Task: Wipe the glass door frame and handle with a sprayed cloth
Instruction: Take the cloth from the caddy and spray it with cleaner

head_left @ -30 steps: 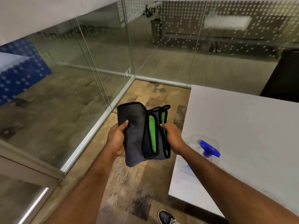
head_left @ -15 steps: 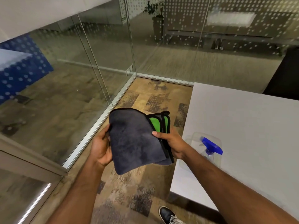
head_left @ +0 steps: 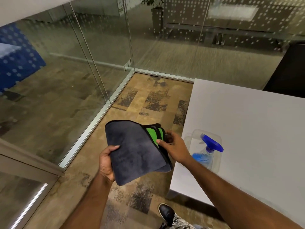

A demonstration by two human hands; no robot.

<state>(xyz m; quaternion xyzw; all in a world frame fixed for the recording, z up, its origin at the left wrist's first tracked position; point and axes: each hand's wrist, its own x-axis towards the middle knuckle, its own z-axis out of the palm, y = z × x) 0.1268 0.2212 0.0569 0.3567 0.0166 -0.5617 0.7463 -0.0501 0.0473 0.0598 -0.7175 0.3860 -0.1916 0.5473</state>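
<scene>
By the table (head_left: 247, 123) corner: left hand (head_left: 105, 161) grips folded microfiber cloth (head_left: 137, 152), right hand (head_left: 175, 146) pinches its edge. Looks like cloth prep; next likely needs spray bottle (head_left: 206, 151).

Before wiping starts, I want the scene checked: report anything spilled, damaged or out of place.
Nothing spilled or damaged. One small concern: the spray bottle sits close to the white table edge, by the right forearm, where a bump might knock it off.
</scene>
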